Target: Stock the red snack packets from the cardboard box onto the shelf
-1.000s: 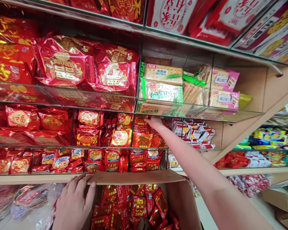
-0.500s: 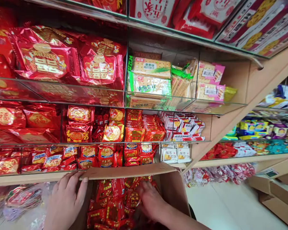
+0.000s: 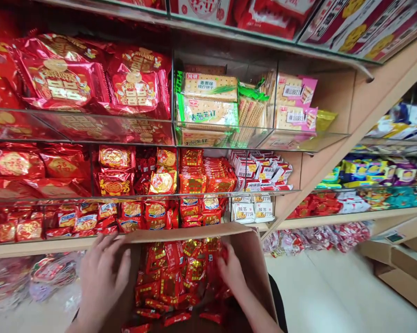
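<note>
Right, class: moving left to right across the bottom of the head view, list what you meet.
Left hand → small red foil snack packets → right hand → brown cardboard box's right wall → pale floor → flat brown cardboard cartons.

— What is kept on the glass shelf point(image 3: 326, 138)?
— Cracker packs point(image 3: 208, 111) are stacked beside pink packs point(image 3: 295, 118); large red foil bags point(image 3: 59, 83) are piled to their left, and white sachets point(image 3: 260, 173) are heaped below.
</note>
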Demonstrator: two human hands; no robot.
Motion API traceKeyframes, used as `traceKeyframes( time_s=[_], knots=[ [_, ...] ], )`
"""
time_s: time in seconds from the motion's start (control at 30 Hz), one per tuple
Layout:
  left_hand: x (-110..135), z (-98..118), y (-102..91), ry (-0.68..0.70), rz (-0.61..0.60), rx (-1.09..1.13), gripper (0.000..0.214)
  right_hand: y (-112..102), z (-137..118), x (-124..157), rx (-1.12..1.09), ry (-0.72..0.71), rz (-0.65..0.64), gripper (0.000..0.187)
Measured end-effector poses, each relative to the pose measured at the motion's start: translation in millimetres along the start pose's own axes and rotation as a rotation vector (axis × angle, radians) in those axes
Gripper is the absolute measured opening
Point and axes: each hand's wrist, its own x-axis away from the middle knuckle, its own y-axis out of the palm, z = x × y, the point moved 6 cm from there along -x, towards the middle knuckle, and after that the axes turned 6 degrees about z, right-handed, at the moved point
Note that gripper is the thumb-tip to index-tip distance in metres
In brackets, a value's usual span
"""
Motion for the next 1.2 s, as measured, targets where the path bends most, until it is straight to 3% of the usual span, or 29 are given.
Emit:
traceKeyframes(
  time_s=[0.07, 0.1, 0.17, 0.23, 0.3, 0.4, 0.57, 0.67, 0.8, 1.07, 1.2],
  knots=[
    [18.6, 27.7, 8.2, -0.079, -0.131, 0.316, 0.032, -3.1, -21.0, 14.7, -0.459, 0.15, -0.076, 0.044],
    [30.1, 40.5, 16.0, -0.21, -0.212, 0.499, 0.036, -2.2, -33.1, 23.3, -0.66, 0.229, -0.12, 0.044],
    [59.3, 63.6, 38.9, -0.637, -0.41, 0.822, 0.041, 1.1, -58.5, 39.9, -0.951, 0.327, -0.181, 0.04],
    [84.4, 94.3, 59.2, -0.931, -0.657, 1.054, 0.041, 4.5, -76.5, 53.0, -1.068, 0.363, -0.202, 0.029],
    [86.5, 110.8, 64.8, -1.001, -0.658, 1.156, 0.035, 6.9, -84.3, 60.4, -1.039, 0.358, -0.22, 0.02],
    [67.3, 109.8, 58.0, -0.858, -0.511, 1.103, 0.028, 3.2, -85.1, 57.8, -0.853, 0.259, -0.259, 0.02],
    [45.9, 107.3, 48.7, -0.505, -0.605, 0.89, 0.024, -17.0, -93.8, 39.8, -0.391, -0.093, -0.139, 0.032],
    [39.9, 103.1, 46.0, -0.513, -0.481, 0.775, 0.024, -19.5, -104.4, 41.2, -0.169, -0.234, -0.004, 0.031],
    [34.8, 103.0, 41.2, -0.537, -0.31, 0.653, 0.029, -16.1, -111.2, 50.3, -0.06, -0.322, 0.145, 0.03],
    [27.1, 104.1, 28.7, -0.429, -0.177, 0.595, 0.023, -23.8, -113.6, 64.1, -0.031, -0.465, 0.34, 0.026],
    [27.6, 104.9, 26.3, -0.437, -0.172, 0.643, 0.021, -27.3, -120.4, 72.3, -0.06, -0.512, 0.37, 0.025]
  ],
)
